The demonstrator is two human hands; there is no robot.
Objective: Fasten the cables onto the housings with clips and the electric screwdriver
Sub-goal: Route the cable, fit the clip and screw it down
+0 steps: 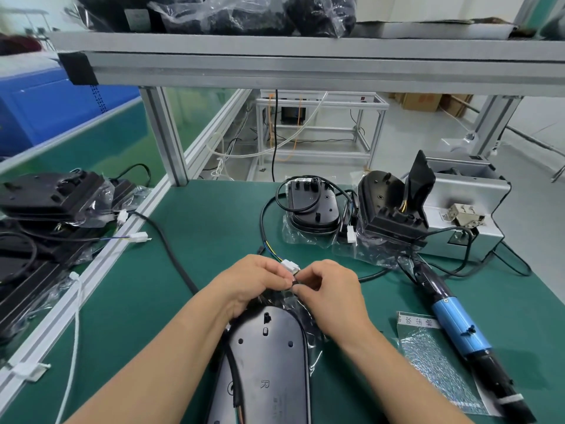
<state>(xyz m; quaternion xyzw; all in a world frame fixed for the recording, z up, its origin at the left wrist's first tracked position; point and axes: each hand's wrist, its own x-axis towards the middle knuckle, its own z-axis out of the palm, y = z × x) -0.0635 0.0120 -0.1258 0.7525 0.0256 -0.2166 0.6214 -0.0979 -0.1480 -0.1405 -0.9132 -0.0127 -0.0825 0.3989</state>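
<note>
Green mat (pixel 214 228) on aluminium-frame bench; shelf (pixel 305 62) overhead carries bagged black parts. Pale floor beyond.

Housing (pixel 269 362) marked R lies at near edge of mat, in clear bag. Both hands over its far end:
- left hand (pixel 253 283) pinches cable (pixel 273 256) by white connector (pixel 289 266)
- right hand (pixel 333 295) pinches small black piece (pixel 294 284) between thumb and forefinger, possibly clip

Screwdriver (pixel 458 322) lies on mat, right of housing.

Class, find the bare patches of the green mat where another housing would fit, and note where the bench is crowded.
Free: the mat between the black cable and the bagged housings; also between the rail and the left forearm. Crowded: right side, with screwdriver, foil bag and grey box.
</note>
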